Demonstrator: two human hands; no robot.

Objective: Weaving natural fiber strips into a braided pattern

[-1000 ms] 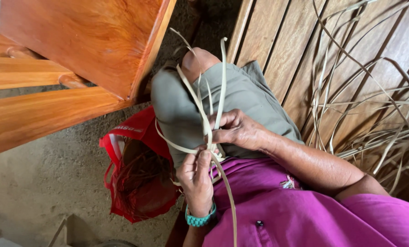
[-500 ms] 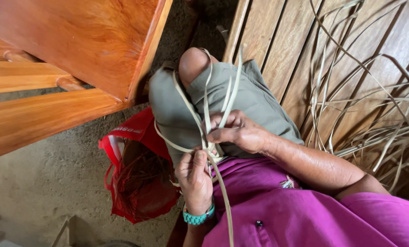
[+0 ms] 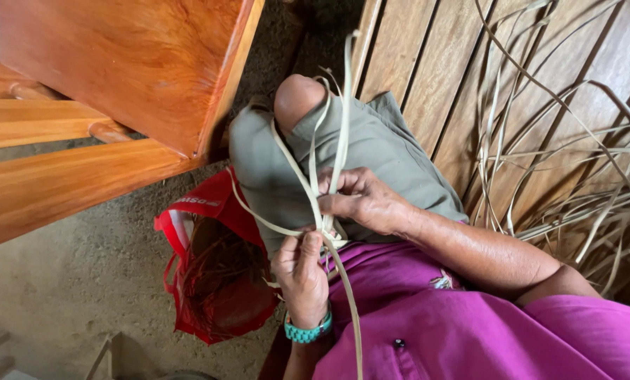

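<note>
Several pale palm-leaf strips (image 3: 308, 186) cross in a small woven knot over my lap, above my grey shorts (image 3: 378, 151). My left hand (image 3: 301, 271), wearing a teal bead bracelet (image 3: 306, 332), pinches the knot from below with thumb and fingers. My right hand (image 3: 361, 200) reaches in from the right and grips the upright strips just above the knot. Loose strip ends fan out past my bare knee (image 3: 295, 98), and one long strip (image 3: 350, 309) trails down over my magenta shirt (image 3: 456, 331).
A pile of loose dried strips (image 3: 561, 162) lies on the slatted wooden bench (image 3: 427, 63) at right. A polished wooden chair (image 3: 118, 91) stands at upper left. A red bag (image 3: 213, 274) holding dark fibres sits on the dirt floor (image 3: 68, 281) below my knee.
The upright strips have swung, with one tall strip now standing straighter above the knee. My right hand's fingers shifted slightly along the strips. My left hand stays pinched on the knot.
</note>
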